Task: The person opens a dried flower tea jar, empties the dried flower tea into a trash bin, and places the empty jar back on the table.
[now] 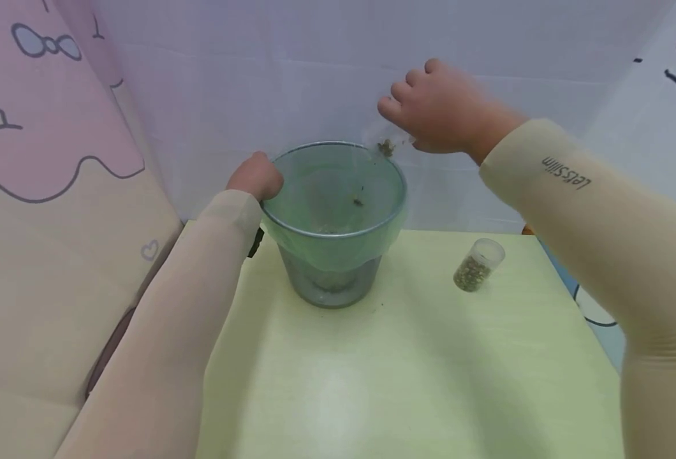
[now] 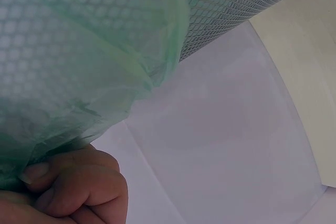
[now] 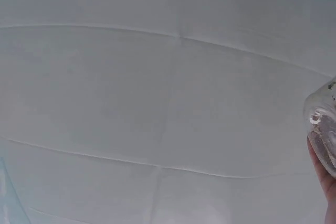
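Note:
A mesh bin lined with a thin green plastic bag stands at the back of the table. My left hand grips the bag at the bin's left rim; in the left wrist view its curled fingers hold the bunched green plastic. Raised above the bin's right side, my right hand holds a clear container, tipped toward the opening. Brownish dry bits show at its mouth, and a few dark bits appear over the bag's inside.
A small clear jar of greenish-brown grains stands on the pale yellow table, right of the bin. Tiny crumbs lie in front of the bin. White cloth hangs behind, and a printed pink-and-cream panel rises at left.

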`<action>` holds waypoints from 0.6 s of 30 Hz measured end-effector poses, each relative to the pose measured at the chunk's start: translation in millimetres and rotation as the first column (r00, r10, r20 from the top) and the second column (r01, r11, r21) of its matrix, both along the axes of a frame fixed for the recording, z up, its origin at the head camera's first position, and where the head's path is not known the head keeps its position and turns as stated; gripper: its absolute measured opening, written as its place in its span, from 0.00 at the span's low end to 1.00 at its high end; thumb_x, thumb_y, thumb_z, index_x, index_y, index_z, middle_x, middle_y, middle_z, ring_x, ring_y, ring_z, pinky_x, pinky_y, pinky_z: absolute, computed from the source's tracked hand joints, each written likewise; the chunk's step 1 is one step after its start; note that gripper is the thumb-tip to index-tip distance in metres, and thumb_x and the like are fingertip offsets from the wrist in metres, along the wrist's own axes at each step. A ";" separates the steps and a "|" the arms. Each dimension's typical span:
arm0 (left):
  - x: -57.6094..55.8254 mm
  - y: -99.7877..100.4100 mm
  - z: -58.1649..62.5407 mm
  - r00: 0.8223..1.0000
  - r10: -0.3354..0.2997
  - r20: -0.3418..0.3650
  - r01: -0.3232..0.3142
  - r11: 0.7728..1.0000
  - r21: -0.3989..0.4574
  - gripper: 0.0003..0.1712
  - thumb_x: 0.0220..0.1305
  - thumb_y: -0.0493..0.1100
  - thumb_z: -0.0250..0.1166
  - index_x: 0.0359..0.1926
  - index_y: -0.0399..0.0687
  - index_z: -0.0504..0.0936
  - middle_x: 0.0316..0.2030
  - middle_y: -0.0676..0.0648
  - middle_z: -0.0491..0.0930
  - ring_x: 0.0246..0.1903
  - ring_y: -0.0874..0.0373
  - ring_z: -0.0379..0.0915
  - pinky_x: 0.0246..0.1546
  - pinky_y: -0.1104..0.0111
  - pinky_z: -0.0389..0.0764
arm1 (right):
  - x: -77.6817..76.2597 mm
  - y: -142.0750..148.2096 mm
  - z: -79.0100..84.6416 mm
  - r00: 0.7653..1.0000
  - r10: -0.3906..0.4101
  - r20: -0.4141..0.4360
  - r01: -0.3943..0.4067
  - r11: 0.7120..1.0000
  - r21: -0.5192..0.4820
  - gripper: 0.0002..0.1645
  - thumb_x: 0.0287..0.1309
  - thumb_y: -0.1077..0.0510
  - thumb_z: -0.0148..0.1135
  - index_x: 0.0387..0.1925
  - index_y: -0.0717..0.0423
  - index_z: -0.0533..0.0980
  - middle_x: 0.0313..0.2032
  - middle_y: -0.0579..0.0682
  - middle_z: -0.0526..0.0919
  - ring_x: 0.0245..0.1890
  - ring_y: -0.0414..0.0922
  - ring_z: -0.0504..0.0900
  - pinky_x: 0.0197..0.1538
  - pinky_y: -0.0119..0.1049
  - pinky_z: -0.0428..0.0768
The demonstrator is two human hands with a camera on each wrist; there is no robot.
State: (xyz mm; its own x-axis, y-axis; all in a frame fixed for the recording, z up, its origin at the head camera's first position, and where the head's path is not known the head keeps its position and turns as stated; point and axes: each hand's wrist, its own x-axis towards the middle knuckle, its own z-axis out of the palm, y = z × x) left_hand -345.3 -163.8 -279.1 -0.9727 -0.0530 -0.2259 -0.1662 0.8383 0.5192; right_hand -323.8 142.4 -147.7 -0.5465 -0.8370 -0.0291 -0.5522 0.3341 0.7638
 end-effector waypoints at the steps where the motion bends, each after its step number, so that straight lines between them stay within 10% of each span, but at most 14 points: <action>1: 0.3 0.4 -0.2 1.000 0.002 0.000 -0.002 1.000 0.004 0.38 0.74 0.36 0.40 0.80 0.30 0.42 0.56 0.33 0.70 0.38 0.46 0.74 0.42 0.58 0.80 | 0.4 0.4 1.6 1.000 0.000 -0.004 0.000 1.000 -0.013 0.30 0.59 0.58 0.71 0.55 0.69 0.67 0.41 0.66 0.78 0.38 0.61 0.77 0.47 0.56 0.78; 18: -2.7 0.1 -1.3 1.000 0.005 0.003 -0.005 1.000 0.017 0.37 0.74 0.36 0.41 0.79 0.30 0.41 0.51 0.35 0.71 0.36 0.47 0.75 0.39 0.59 0.81 | 8.8 -11.0 24.8 0.996 0.020 -0.084 -0.017 0.999 0.038 0.25 0.65 0.61 0.64 0.58 0.70 0.67 0.42 0.68 0.78 0.40 0.61 0.77 0.49 0.55 0.79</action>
